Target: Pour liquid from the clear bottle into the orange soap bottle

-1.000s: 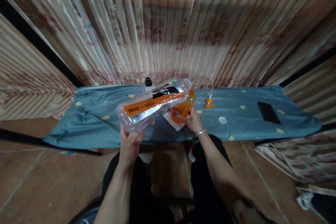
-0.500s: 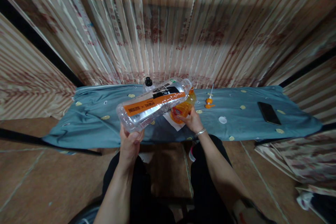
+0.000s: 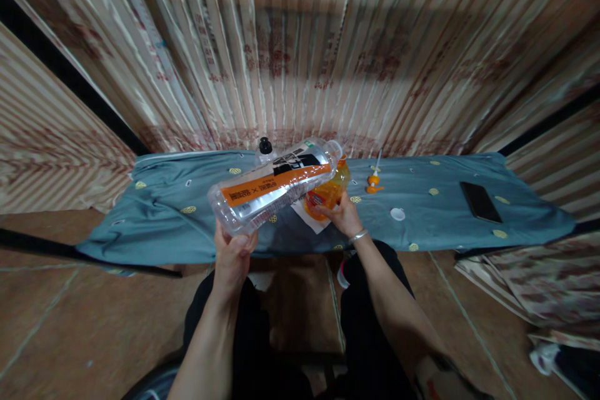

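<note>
Pleated, printed fabric [image 3: 300,44] hangs at twelve o'clock behind the wrinkled, cloth-covered desk [image 3: 159,234]. The left hand [image 3: 233,259] has its grip around a clear plastic bottle [image 3: 276,185], neck toward two o'clock; the right hand [image 3: 345,217] grips a rounded orange bottle [image 3: 334,190] at three.

Pleated beige curtains [image 3: 300,100] with reddish printed motifs hang behind and at both sides of a long surface [image 3: 159,231] covered in patterned blue-green cloth. Dark bars [image 3: 70,76] slant along the sides; dim light falls on brown floor tiles [image 3: 126,325].
</note>
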`<state>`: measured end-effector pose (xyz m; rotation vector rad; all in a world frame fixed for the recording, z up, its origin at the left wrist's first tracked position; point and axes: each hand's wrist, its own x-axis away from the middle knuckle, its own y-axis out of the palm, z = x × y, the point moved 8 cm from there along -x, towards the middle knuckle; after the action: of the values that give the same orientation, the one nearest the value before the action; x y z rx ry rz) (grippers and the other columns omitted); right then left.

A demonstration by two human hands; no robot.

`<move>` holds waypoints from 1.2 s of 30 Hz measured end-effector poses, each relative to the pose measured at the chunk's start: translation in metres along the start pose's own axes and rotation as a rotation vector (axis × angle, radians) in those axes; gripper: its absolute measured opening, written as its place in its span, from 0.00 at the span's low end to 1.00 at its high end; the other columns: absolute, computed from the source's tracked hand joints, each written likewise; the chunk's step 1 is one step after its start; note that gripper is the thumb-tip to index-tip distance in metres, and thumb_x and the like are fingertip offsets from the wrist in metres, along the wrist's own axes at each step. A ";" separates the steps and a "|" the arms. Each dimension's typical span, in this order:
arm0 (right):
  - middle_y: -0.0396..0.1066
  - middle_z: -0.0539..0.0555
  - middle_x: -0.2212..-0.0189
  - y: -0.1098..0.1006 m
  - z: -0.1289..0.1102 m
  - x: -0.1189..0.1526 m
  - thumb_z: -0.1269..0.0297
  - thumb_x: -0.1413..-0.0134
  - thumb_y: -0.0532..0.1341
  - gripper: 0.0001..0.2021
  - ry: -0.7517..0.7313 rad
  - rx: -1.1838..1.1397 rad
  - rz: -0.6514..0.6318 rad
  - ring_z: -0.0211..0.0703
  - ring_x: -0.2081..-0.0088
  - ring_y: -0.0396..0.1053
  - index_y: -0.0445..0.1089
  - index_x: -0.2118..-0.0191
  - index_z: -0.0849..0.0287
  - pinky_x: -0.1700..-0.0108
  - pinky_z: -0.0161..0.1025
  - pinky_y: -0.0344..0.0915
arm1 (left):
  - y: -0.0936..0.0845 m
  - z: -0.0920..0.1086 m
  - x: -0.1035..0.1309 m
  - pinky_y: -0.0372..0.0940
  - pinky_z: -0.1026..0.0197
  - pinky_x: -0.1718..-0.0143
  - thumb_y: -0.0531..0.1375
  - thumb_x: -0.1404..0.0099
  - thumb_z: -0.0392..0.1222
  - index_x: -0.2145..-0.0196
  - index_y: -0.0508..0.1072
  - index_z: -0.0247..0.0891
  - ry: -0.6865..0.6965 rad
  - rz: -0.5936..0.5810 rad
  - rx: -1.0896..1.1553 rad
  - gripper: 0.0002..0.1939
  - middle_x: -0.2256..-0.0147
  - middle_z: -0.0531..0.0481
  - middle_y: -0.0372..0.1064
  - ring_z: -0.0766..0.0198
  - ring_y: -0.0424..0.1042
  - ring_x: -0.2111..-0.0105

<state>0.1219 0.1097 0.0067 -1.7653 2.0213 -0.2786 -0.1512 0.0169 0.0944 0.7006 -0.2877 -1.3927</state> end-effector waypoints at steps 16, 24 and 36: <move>0.74 0.59 0.54 0.001 0.003 -0.001 0.48 0.63 0.71 0.37 -0.001 0.021 0.000 0.54 0.56 0.74 0.58 0.48 0.56 0.53 0.51 0.70 | 0.000 0.000 -0.001 0.43 0.70 0.85 0.72 0.55 0.46 0.67 0.66 0.39 0.010 0.004 -0.007 0.22 0.81 0.60 0.58 0.77 0.48 0.87; 0.74 0.58 0.56 0.001 0.001 0.000 0.48 0.63 0.71 0.36 -0.002 0.027 -0.002 0.54 0.57 0.74 0.59 0.49 0.56 0.54 0.51 0.71 | 0.001 0.000 0.000 0.42 0.70 0.85 0.72 0.55 0.47 0.68 0.66 0.38 0.009 -0.004 -0.006 0.22 0.82 0.60 0.58 0.77 0.47 0.87; 0.75 0.58 0.56 0.000 -0.001 0.001 0.49 0.63 0.71 0.37 0.011 0.026 -0.001 0.54 0.57 0.74 0.58 0.47 0.56 0.54 0.50 0.71 | 0.001 0.001 0.000 0.43 0.70 0.85 0.72 0.55 0.47 0.69 0.65 0.39 -0.003 0.005 -0.012 0.22 0.82 0.60 0.58 0.76 0.48 0.86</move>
<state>0.1218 0.1090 0.0073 -1.7531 2.0154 -0.3135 -0.1508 0.0170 0.0954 0.6877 -0.2836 -1.3900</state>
